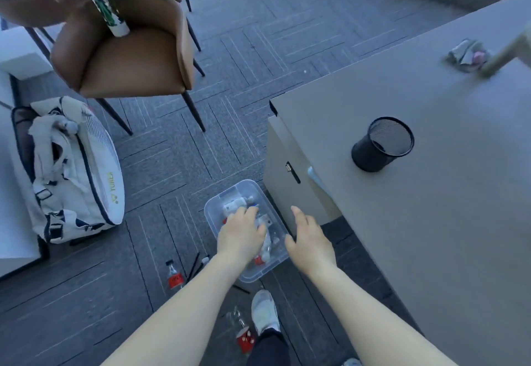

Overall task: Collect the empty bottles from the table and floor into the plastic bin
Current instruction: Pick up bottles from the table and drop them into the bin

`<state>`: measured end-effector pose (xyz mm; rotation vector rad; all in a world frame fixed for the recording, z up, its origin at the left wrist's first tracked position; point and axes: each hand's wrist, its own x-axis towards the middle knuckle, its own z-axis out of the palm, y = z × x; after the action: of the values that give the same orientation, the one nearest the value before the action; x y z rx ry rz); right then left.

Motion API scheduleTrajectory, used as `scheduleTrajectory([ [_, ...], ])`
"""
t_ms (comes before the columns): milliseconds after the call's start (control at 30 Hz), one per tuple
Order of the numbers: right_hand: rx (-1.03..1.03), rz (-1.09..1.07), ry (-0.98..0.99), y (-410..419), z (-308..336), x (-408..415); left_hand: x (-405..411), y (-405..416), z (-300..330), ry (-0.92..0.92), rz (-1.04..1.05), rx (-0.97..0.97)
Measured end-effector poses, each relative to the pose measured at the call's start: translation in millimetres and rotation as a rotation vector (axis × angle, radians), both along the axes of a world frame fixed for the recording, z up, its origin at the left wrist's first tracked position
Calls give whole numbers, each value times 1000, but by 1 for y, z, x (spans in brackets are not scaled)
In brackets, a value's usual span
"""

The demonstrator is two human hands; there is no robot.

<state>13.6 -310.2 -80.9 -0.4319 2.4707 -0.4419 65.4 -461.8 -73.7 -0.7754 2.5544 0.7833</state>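
Observation:
A clear plastic bin (214,207) stands on the carpet beside the desk's corner, with several empty bottles (265,246) lying inside. My left hand (240,235) reaches down into the bin, fingers curled over a clear bottle with a white label and blue cap (234,206). Beside the bin's right rim hovers my right hand (310,240), fingers apart and holding nothing. Two more bottles lie on the floor. One with a red label (173,276) is left of my left forearm. The other, also red-labelled (243,334), lies beside my shoe.
A grey desk (431,222) fills the right side, bearing a black mesh pen cup (382,144) and a crumpled wad (467,55). A brown chair (129,58) with a tube (102,1) on it stands at the far left. A white sports bag (74,170) lies left.

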Motion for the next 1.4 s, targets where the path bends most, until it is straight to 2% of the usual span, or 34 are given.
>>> scheduleTrajectory([
  [200, -105, -163, 245, 105, 75, -6, -46, 85, 63, 272, -256, -92],
  [433, -19, -443, 412, 302, 125, 15, -85, 271, 115, 416, -649, -176],
  [533, 38, -598, 424, 399, 131, 42, -81, 364, 126, 440, -768, -160],
  [700, 272, -855, 447, 554, 119, 99, -56, 507, 130, 439, -930, -111],
  [800, 354, -1006, 306, 618, 105, 131, -35, 576, 129, 433, -1006, -67],
  [900, 337, -1078, 183, 648, 86, 152, -16, 625, 128, 385, -1071, -62],
  [1067, 295, -1080, 99, 656, 72, 170, -11, 670, 128, 326, -1137, -53],
  [1167, 226, -1156, 155, 658, 85, 186, -18, 692, 132, 332, -1148, -44],
  [1300, 45, -1379, 328, 684, 113, 209, -24, 745, 134, 362, -1242, -23],
  [1400, 38, -1519, 363, 711, 129, 224, -19, 797, 125, 385, -1332, -57],
])
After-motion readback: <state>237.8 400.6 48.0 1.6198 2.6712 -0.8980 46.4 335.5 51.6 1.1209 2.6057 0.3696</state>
